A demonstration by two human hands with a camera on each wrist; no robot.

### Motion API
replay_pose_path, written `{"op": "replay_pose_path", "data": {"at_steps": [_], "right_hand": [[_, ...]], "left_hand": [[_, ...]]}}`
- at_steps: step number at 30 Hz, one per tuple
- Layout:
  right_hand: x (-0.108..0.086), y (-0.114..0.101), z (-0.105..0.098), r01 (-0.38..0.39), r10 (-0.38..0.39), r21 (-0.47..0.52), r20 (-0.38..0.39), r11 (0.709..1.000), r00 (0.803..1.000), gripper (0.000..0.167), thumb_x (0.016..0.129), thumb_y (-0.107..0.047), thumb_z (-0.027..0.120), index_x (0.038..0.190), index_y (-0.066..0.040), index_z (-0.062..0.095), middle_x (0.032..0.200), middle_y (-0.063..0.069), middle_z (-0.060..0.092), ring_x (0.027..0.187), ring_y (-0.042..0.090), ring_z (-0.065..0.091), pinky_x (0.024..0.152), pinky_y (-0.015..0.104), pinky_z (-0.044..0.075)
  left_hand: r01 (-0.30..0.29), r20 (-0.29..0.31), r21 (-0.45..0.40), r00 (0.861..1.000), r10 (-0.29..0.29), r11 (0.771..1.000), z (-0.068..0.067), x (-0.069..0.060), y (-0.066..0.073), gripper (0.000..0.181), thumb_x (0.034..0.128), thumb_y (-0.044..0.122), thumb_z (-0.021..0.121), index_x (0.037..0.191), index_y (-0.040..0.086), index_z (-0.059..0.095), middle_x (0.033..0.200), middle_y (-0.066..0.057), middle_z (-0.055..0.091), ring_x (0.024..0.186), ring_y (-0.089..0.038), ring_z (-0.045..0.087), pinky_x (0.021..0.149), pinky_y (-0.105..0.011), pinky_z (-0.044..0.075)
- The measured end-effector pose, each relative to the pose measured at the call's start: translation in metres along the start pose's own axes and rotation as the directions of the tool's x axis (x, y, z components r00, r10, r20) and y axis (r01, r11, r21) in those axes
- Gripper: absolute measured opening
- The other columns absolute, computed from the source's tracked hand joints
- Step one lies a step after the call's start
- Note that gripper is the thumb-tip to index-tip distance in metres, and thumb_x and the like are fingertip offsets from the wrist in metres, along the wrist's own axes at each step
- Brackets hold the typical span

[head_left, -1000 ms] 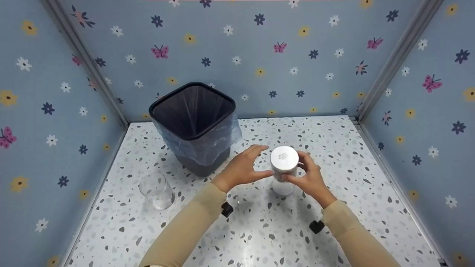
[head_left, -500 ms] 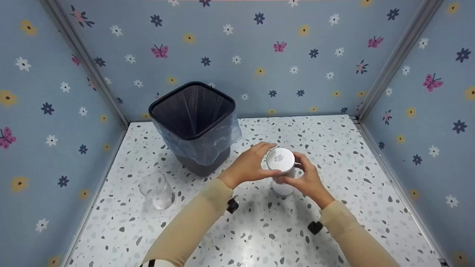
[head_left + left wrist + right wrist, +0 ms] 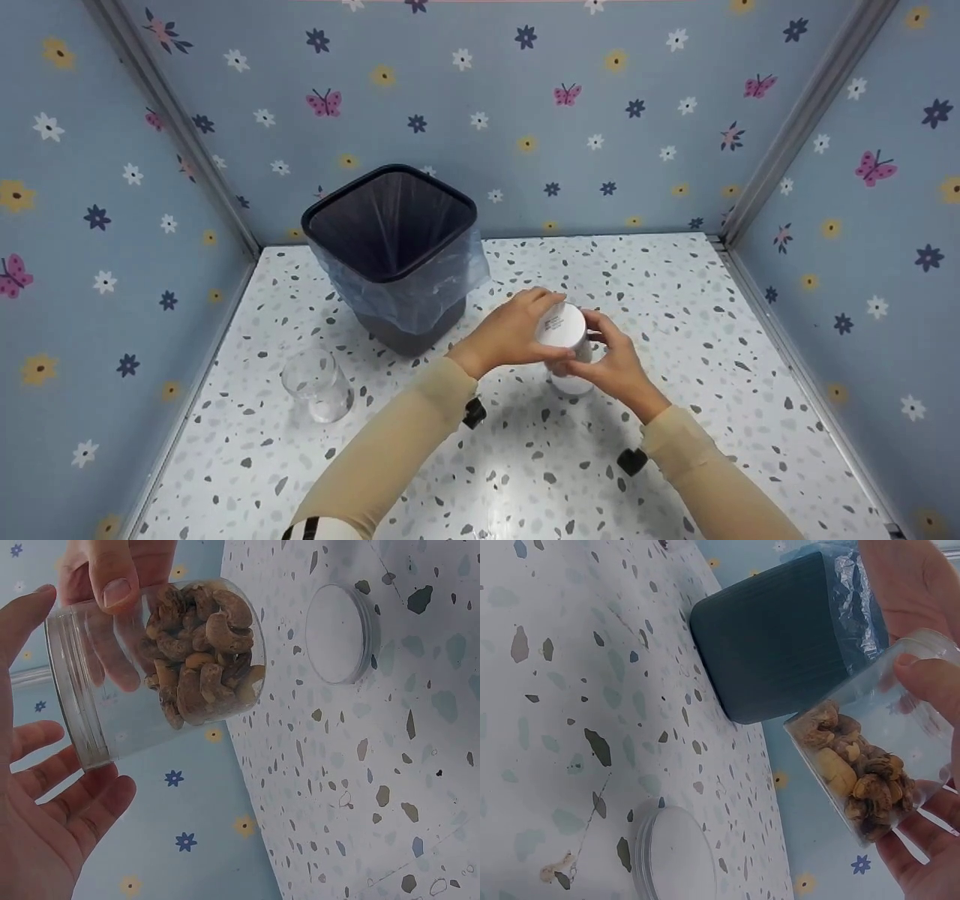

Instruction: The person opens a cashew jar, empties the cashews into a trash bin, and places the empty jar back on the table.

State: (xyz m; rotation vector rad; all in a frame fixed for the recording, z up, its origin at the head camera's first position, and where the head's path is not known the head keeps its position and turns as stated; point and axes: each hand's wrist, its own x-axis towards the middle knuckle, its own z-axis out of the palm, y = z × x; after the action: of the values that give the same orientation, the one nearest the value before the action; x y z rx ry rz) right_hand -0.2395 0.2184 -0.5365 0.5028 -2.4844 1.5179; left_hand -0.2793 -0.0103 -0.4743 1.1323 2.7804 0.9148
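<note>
A snug, plain beige left sleeve [image 3: 394,446] and matching right sleeve [image 3: 712,476] reach the wrists, where a boxy black left device [image 3: 475,413] and a similar right device [image 3: 632,461] jut out, white cloth striped with black [image 3: 330,529] borders the left sleeve's visible upper end, and the fingers [image 3: 116,796] are bare.

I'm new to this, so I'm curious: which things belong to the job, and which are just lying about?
In use: left hand, right hand, jar, nuts, white top; probably the round lid.

Seemingly not in use: clear container, bin; neither hand touches them.
</note>
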Motion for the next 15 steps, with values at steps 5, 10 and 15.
{"op": "replay_pose_path", "data": {"at_steps": [5,10,15], "right_hand": [[0.0013,-0.0018,0.002,0.0,0.0,0.004,0.002,1.0,1.0,0.08,0.079,-0.011,0.098,0.149,-0.004,0.059,0.145,0.008,0.067,0.128,0.023,0.063,0.109,0.051,0.053],[0.0014,-0.0031,0.0037,-0.012,0.012,0.011,0.009,1.0,1.0,0.08,0.08,-0.011,0.098,0.149,-0.004,0.059,0.145,0.007,0.067,0.128,0.021,0.062,0.109,0.048,0.054],[0.0003,-0.0055,0.0052,-0.022,0.021,0.027,0.023,0.999,1.0,0.081,0.08,-0.01,0.097,0.15,-0.003,0.057,0.146,0.01,0.066,0.128,0.025,0.063,0.11,0.054,0.053]], "left_hand": [[-0.021,0.002,0.012,1.0,0.02,1.0,-0.0012,0.0007,0.0008,0.087,0.0896,0.052,0.087,0.158,0.008,0.055,0.145,-0.012,0.063,0.128,-0.027,0.062,0.101,-0.04,0.061],[-0.028,-0.002,0.017,1.0,0.028,0.999,-0.0023,0.001,0.0013,0.083,0.0893,0.051,0.087,0.154,0.008,0.059,0.142,-0.013,0.064,0.126,-0.028,0.062,0.098,-0.04,0.062],[-0.055,-0.022,0.052,0.998,0.056,0.997,-0.0028,0.0025,0.0013,0.081,0.088,0.052,0.088,0.15,0.006,0.064,0.137,-0.013,0.068,0.121,-0.029,0.064,0.095,-0.038,0.062]]}}
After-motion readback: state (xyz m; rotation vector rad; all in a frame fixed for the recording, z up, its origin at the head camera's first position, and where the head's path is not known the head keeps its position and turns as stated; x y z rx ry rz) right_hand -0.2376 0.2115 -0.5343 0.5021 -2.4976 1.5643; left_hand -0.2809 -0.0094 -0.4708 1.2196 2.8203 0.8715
